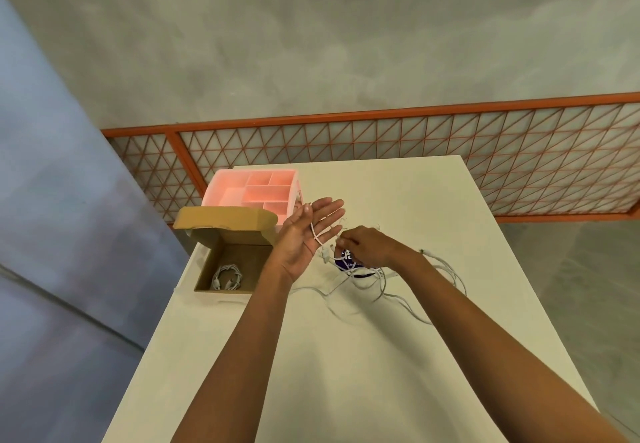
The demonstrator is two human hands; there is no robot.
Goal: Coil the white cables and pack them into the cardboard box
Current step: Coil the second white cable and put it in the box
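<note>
Your white table [346, 356] carries a pink divided tray [221, 189] at its far left corner, with the open cardboard box [204, 269] just in front of it. Loose white cables [383, 281] tangle beneath your right hand [367, 243], which pinches one white cable [316, 236] running across your flat, straight-fingered left hand [298, 238]. A coiled cable [227, 278] lies inside the box.

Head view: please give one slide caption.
Right hand pinches a white cable across the open left hand; a coiled cable lies in the cardboard box.
</note>
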